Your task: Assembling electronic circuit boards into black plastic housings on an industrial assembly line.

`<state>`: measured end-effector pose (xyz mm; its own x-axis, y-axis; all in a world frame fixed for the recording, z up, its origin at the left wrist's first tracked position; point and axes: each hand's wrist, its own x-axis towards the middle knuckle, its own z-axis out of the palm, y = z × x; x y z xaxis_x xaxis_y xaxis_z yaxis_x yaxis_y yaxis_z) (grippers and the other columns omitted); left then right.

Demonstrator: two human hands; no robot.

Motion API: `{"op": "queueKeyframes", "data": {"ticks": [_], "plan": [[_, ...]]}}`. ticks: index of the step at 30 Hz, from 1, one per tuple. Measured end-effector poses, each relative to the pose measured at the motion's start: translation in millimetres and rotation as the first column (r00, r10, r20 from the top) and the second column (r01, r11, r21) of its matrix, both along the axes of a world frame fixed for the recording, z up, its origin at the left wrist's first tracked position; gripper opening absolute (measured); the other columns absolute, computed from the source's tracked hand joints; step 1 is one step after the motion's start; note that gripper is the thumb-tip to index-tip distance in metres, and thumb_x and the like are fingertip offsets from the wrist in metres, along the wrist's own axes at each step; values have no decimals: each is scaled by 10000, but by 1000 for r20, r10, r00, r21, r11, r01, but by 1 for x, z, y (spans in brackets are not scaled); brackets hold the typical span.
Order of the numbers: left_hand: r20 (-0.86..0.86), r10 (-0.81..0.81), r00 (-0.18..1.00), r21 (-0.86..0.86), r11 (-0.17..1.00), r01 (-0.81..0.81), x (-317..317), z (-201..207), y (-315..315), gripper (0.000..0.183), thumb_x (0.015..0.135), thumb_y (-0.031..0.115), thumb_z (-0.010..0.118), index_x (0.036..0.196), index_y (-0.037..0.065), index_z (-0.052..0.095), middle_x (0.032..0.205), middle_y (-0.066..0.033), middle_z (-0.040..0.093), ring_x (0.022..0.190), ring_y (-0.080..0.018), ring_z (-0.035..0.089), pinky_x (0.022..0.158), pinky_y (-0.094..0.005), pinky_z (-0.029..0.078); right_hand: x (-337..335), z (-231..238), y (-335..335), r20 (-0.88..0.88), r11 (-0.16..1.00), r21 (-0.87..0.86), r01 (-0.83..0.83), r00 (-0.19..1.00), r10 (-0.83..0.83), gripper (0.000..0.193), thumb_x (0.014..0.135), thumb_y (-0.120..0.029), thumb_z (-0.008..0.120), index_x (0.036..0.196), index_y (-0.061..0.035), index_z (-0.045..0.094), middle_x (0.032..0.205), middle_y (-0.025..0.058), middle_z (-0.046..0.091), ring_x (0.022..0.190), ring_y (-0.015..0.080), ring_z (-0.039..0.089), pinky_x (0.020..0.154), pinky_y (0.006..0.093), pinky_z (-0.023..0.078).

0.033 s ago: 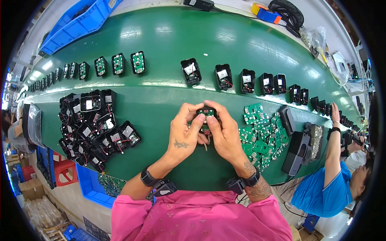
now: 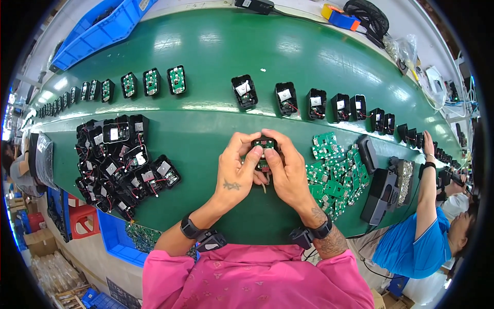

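Between my two hands, over the middle of the green bench, is a small black plastic housing with a green circuit board in its face. My left hand grips it from the left and my right hand from the right. Both thumbs press on the board, side by side, while the fingers wrap round the sides. A thin pale wire end shows below the fingers. To the left lies a heap of black housings with red wires; to the right, a pile of loose green circuit boards.
Housings with boards line the bench at the back left, open housings at the back right. Beyond the board pile stands a dark grey device. A blue bin is at the far left. A co-worker's arm reaches in at right.
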<state>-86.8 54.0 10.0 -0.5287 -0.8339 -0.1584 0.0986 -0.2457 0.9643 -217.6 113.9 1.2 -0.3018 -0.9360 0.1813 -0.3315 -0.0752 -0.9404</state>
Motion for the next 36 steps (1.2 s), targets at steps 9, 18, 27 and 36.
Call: {"op": "queueKeyframes", "data": {"ticks": [9,18,27,36], "plan": [[14,80,997,-219,973,-75,-1,-7,10,235,1006,84,558,1222,-5,551,1040,-161,682,615,-126,669,473,-250,534,6,-10,1,9,982,-179,64,998,-64,276,993,-83,569,1266,-42,578,1009,64,612,811,114,569,666,259,485],[-165,178,970,-887,404,-225,0,0,7,319,904,-14,661,1195,77,569,1172,-283,655,821,-329,739,643,-324,599,7,6,4,-195,818,-575,-3,972,-133,418,908,23,634,1308,-67,552,1000,151,614,759,257,589,648,348,514],[-191,154,969,-872,427,-239,3,8,14,338,890,-7,680,1189,55,536,1152,-291,661,863,-349,736,653,-342,599,7,25,9,-210,823,-565,-58,975,-75,426,915,21,631,1316,-95,546,928,121,582,751,234,603,600,322,510],[-51,198,979,-538,820,-195,6,33,3,234,979,52,568,1211,19,559,1049,-200,683,673,-242,722,524,-303,572,7,42,9,-122,948,-312,55,988,-98,361,926,-70,642,1277,-26,570,1000,146,645,770,247,619,665,352,515]]}}
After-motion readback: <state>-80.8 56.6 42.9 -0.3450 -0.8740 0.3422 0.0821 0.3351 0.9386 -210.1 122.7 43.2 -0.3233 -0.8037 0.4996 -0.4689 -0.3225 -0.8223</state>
